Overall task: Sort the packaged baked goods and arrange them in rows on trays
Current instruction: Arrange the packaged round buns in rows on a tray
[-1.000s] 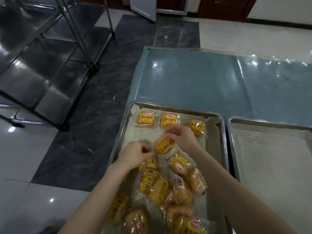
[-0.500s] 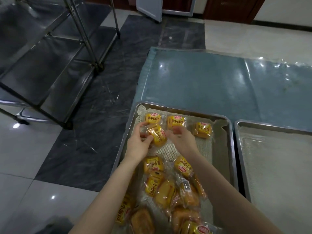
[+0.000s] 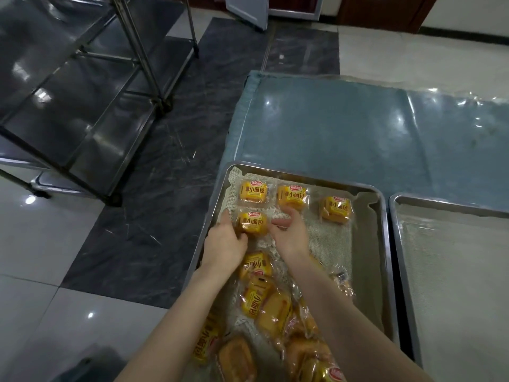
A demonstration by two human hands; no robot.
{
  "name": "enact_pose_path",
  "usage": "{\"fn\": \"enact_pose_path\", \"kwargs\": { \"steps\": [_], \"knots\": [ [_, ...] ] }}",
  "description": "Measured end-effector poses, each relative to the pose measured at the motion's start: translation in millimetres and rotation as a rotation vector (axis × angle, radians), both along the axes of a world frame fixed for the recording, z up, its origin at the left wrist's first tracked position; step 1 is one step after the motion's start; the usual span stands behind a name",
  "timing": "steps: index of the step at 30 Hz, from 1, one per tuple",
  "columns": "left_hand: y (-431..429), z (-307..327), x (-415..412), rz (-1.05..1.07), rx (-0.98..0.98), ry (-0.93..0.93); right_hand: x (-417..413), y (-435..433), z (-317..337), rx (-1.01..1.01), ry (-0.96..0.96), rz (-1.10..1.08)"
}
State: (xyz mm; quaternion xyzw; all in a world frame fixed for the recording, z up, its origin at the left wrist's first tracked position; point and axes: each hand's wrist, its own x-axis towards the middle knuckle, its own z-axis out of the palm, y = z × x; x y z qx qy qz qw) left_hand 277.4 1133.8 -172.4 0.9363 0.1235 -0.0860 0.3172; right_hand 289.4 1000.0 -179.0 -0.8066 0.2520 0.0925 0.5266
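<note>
Both hands at a glossy bun packet
Left hand (image 3: 224, 241) pinches the square yellow packet (image 3: 252, 222); right hand (image 3: 289, 232) spread, palm down, over the steel tray (image 3: 381, 244).

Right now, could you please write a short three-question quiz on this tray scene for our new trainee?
1. True or false: the tray on the right already holds buns.
2. How many packets sit in the far row of the left tray?
3. Which hand touches the packet below that row: A left hand, B right hand?

Key: 1 false; 2 three; 3 A, with the right hand open beside it.
</note>
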Motion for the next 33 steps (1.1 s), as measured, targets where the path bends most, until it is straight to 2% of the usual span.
{"fn": "enact_pose_path", "kwargs": {
  "steps": [8, 14, 18, 21, 25, 28, 30, 33],
  "knots": [
    [1.7, -8.9, -5.2, -0.122, -0.040, -0.124, -7.9, 2.6, -5.0, -0.003, -0.040, 0.181],
    [2.6, -8.6, -4.7, -0.190, 0.014, -0.061, -7.7, -9.2, 3.9, 0.026, -0.004, 0.316],
    [-0.2, -8.4, -9.2, -0.182, 0.059, -0.184, -8.8, -53.9, 19.2, -0.176, -0.095, 0.351],
    [-12.0, -5.5, -14.7, -0.291, 0.012, -0.267, -17.4, -92.2, 23.4, -0.319, -0.021, 0.472],
    [-38.6, -7.5, -19.4, -0.483, -0.124, -0.168, -33.1, -113.9, 17.0, -0.388, 0.182, 0.634],
    [-52.3, -10.3, -17.9, -0.571, -0.058, -0.061, -43.2, -120.3, 14.7, -0.369, 0.257, 0.667],
    [-57.5, -10.3, -16.7, -0.606, -0.004, -0.018, -46.0, -119.7, 14.3, -0.351, 0.253, 0.687],
    [-61.4, -8.4, -14.2, -0.600, -0.028, -0.009, -41.3, -110.2, 11.7, -0.448, 0.094, 0.715]
  ]
}}
